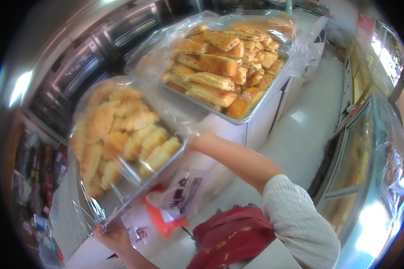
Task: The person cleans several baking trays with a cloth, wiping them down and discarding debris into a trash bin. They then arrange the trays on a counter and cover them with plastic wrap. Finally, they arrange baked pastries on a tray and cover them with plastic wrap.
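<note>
A metal tray [134, 196] of golden bread rolls [124, 121] lies before me, tilted in view and covered by clear plastic film [102, 201]. My left hand [113, 238] grips its near left corner, thumb on the rim over the film. At the right corner is my right hand [194, 142], blurred and partly hidden by film and rim; it appears to hold the tray there. Just beyond stands a second metal tray [243, 121], piled with rectangular filled pastries [219, 65]. Clear film [148, 57] is bunched around its back and sides.
Dark deck ovens [77, 64] line the far left. A glass display case [348, 161] runs along the right, past a tiled floor [296, 114]. Printed plastic bags [185, 195] and a red bag [161, 215] hang below the tray. Packaged goods [40, 175] fill the left side.
</note>
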`<state>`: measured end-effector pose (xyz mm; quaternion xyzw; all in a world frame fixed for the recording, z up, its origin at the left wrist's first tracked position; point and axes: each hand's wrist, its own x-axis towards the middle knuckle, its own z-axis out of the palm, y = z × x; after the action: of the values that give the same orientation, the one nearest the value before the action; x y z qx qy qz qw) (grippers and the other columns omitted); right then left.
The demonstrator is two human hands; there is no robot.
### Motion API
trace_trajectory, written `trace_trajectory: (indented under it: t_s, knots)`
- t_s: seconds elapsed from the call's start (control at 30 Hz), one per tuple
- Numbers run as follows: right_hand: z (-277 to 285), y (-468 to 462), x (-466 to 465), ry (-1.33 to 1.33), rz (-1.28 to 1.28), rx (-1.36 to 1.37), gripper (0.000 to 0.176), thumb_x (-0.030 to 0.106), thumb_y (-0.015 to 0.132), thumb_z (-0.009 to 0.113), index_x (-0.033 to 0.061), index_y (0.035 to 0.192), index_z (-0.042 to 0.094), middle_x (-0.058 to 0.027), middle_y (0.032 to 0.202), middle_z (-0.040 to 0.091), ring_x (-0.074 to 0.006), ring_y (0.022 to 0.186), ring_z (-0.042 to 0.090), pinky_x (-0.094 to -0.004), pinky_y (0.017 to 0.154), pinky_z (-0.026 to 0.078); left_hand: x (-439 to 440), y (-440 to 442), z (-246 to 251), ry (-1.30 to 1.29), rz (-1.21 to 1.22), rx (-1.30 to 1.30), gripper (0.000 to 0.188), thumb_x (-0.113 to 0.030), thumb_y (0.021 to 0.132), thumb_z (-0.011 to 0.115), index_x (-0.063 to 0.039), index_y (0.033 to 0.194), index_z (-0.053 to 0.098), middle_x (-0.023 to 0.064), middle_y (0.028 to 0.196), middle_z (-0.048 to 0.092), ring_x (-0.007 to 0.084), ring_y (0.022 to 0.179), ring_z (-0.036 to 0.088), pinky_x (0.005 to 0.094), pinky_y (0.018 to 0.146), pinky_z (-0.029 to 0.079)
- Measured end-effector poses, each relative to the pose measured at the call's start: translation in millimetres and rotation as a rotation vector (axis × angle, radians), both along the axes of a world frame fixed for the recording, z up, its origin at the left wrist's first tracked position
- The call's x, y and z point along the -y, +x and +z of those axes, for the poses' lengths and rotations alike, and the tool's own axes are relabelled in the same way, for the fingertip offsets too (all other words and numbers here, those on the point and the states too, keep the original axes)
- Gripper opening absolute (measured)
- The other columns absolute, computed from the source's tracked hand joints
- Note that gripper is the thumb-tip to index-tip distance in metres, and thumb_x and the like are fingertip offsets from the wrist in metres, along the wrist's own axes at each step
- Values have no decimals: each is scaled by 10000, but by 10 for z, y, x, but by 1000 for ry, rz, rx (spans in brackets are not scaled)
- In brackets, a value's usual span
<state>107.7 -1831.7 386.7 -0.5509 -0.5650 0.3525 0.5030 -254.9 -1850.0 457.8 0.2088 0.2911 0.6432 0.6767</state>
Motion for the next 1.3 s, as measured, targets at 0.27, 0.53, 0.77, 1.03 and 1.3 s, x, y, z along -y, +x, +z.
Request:
trace_trajectory:
  t_s: [0.27, 0.53, 0.77, 1.03, 1.3]
  knots:
    - [977, 730, 1595, 454, 78, 620, 302, 268, 794, 634, 72, 1023, 624, -129, 1255, 486, -283, 1220, 411, -446, 973, 362, 269, 388, -507, 76, 280, -178, 274, -157, 800, 538, -16, 1035, 533, 116, 868, 606, 253, 741, 584, 401, 674, 482]
    - [1216, 2163, 959, 795, -189, 1106, 531, 447, 753, 605, 28, 1074, 553, -168, 1251, 491, -308, 1194, 448, -508, 1072, 171, 1079, 1638, -1594, 158, 65, -650, 262, -198, 811, 587, -45, 1016, 530, 113, 772, 527, 215, 654, 520, 302, 626, 442]
    - [1187, 2219, 903, 754, -131, 1202, 609, 490, 732, 576, -43, 1024, 549, -233, 1155, 530, -298, 1100, 511, -462, 1083, 179, 1239, 3477, -745, 1028, 204, -918, 333, -301, 938, 418, -14, 773, 452, 75, 658, 484, 162, 561, 443, 259, 535, 362]
    - [1343, 3054, 1468, 871, 63, 667, 280, 193, 745, 668, 57, 976, 590, -116, 944, 585, -298, 907, 580, -382, 822, 457, 118, 4257, 664, 898, 65, -1394, 685, -317, 836, 582, -64, 1392, 272, 151, 1430, 259, 268, 1324, 256, 407, 1084, 182]
    - [1129, 3010, 1680, 549, 352, 668, 194, 138, 743, 651, 56, 901, 577, -91, 811, 564, -276, 770, 573, -362, 640, 475, -380, 4553, 583, 776, -266, -1372, 662, -433, 883, 513, -47, 1381, 308, 185, 1409, 308, 265, 1305, 293, 323, 1061, 224]
